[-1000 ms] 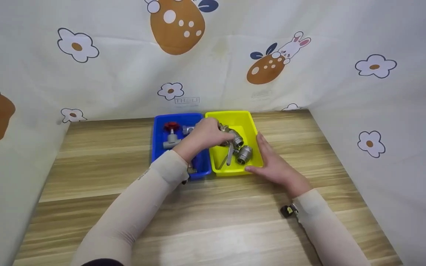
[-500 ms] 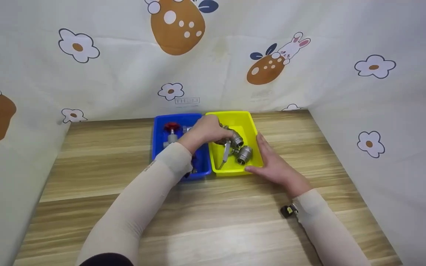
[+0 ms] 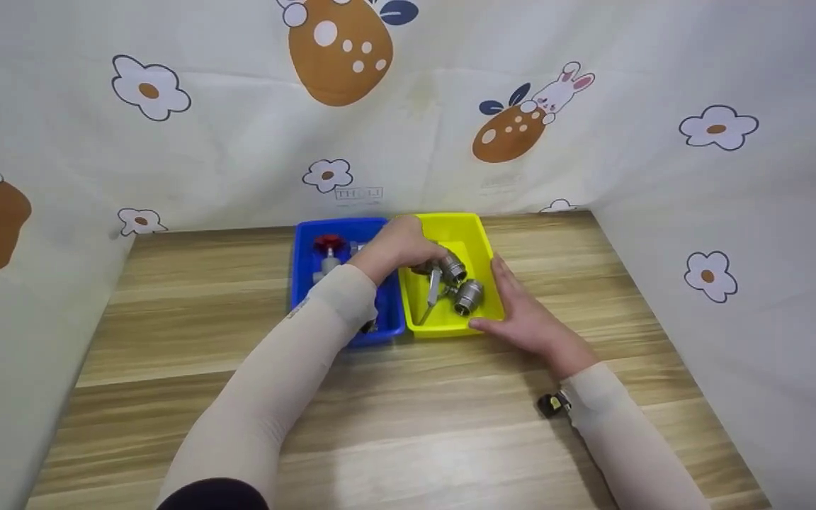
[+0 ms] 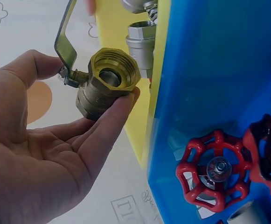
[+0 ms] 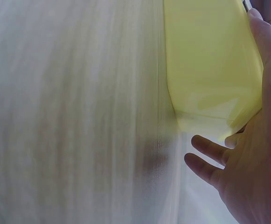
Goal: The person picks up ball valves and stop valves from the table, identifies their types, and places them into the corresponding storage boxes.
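My left hand is over the yellow bin, near the side it shares with the blue bin. In the left wrist view its thumb and fingers pinch a brass ball valve, with the threaded opening facing the camera. The valve's bent metal lever rises beside the thumb. Several steel valve fittings lie in the yellow bin beneath and beside that hand. My right hand rests against the yellow bin's right side, fingers extended along the wall and thumb at the near corner.
Left of the yellow bin, side by side with it, stands the blue bin. It holds valves with red handwheels, partly hidden by the left forearm. A patterned curtain rises behind the wooden table and along both sides.
My left hand has shifted slightly to the right over the yellow bin, still gripping the ball valve. The right hand and both bins stay where they were.
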